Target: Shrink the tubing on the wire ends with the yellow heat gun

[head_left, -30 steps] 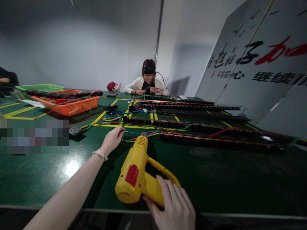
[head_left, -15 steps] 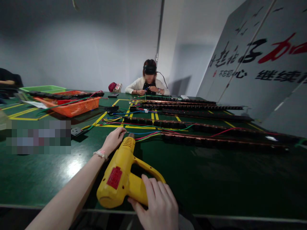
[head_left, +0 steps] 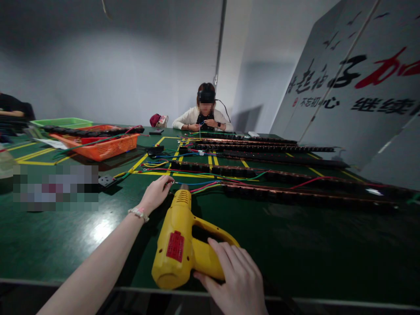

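Note:
My right hand point(head_left: 238, 273) is wrapped round the handle of a yellow heat gun point(head_left: 175, 240) with a red label. The gun's metal nozzle point(head_left: 184, 187) points away from me, close below a blue wire point(head_left: 197, 183). My left hand point(head_left: 158, 191) is closed in a pinch on the end of that blue wire, left of the nozzle. Pink and yellow-green wires lie beside it and run right to the nearest long black strip point(head_left: 295, 195), which has a copper-coloured edge.
More black strips point(head_left: 278, 174) with wires lie across the green table point(head_left: 311, 258). An orange basket point(head_left: 111, 148) and a green basket point(head_left: 65, 122) stand at the left. A socket block point(head_left: 106, 181) is left of my hand. Across the table sits a person point(head_left: 205, 116) handling a thin wire.
My right hand has moved the heat gun to the right, and its nozzle is now a little further along the wires. My left hand keeps its pinch with barely any shift.

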Available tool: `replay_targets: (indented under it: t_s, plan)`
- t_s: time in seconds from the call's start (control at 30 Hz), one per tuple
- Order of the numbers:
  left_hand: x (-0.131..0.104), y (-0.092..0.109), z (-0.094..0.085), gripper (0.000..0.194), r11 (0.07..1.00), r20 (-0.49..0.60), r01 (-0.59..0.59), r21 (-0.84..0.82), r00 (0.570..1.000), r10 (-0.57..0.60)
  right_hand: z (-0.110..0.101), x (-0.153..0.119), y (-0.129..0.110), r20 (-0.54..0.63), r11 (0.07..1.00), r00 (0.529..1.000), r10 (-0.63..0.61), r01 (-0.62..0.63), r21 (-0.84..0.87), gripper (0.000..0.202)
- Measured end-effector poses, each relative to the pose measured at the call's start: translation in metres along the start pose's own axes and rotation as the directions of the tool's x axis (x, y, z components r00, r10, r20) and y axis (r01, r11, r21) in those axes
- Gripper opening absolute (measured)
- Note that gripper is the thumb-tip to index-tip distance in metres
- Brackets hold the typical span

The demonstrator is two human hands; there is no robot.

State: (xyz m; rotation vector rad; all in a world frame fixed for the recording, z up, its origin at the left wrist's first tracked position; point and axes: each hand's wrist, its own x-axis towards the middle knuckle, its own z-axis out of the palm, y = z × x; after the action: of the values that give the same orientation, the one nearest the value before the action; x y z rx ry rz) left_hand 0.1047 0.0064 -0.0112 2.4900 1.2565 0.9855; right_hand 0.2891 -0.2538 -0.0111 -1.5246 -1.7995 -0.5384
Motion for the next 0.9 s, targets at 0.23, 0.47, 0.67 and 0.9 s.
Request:
replay_targets:
  t_s: [0.23, 0.47, 0.67, 0.9]
  plan:
    - [0.0, -0.001, -0.001, 0.021, 1.0, -0.001, -0.003, -0.005, 1.0, 0.003, -0.01, -0.007, 0.025, 0.046, 0.997, 0.999, -0.023, 0.027, -0.074, 0.047]
    - [0.0, 0.0, -0.001, 0.021, 1.0, 0.003, 0.0, -0.01, 1.0, 0.0, -0.02, -0.014, 0.048, 0.038, 0.98, 0.999, -0.038, 0.044, -0.191, 0.045]
    - [0.0, -0.003, 0.0, 0.022, 1.0, 0.018, 0.013, -0.005, 1.0, -0.013, -0.022, -0.018, 0.053, 0.032, 0.971, 0.999, -0.014, 0.021, -0.24, 0.047]
    - [0.001, -0.006, 0.005, 0.022, 0.998, 0.033, 0.001, -0.068, 0.999, 0.001, -0.024, -0.016, 0.052, 0.066, 0.967, 0.998, 0.005, 0.012, -0.255, 0.046]
